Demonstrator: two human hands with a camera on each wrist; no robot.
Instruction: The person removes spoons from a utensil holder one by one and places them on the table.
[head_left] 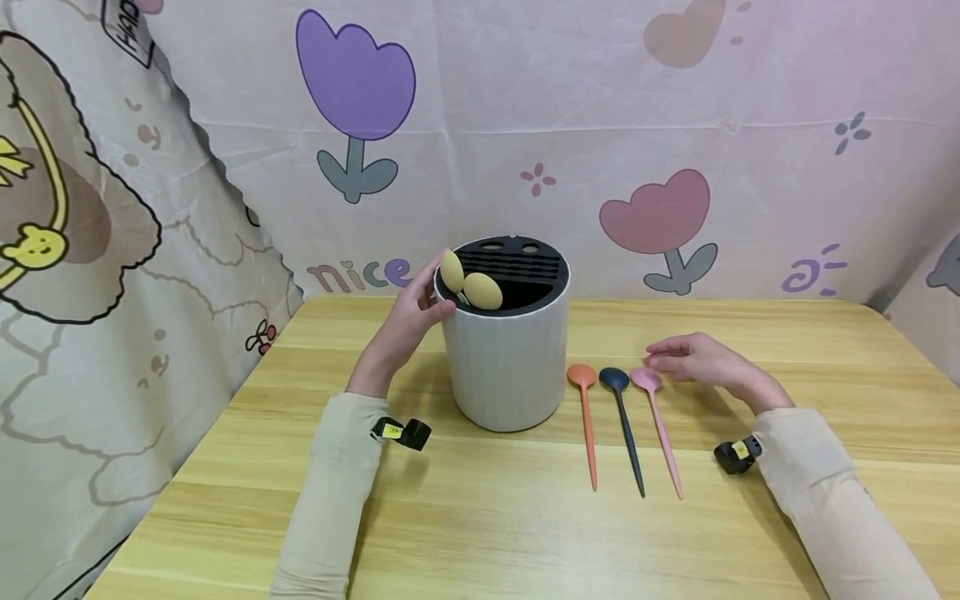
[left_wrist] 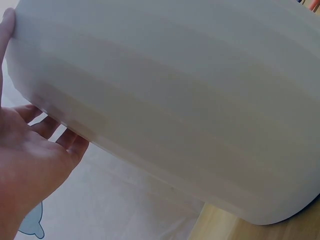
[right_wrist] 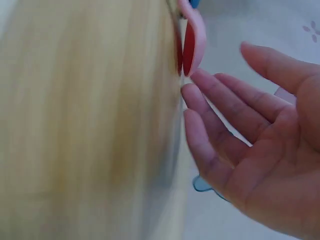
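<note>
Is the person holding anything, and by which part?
The left hand grips the white container by its upper left side. The right hand holds nothing; it is near the pink spoon.

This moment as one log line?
left hand: touching container; right hand: beside pink spoon; orange spoon, navy spoon: on table; beige utensils: in container

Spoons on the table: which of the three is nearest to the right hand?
The pink spoon, rightmost in the row: its bowl lies by the right hand, whereas the navy spoon is in the middle and the orange spoon is farthest.
</note>
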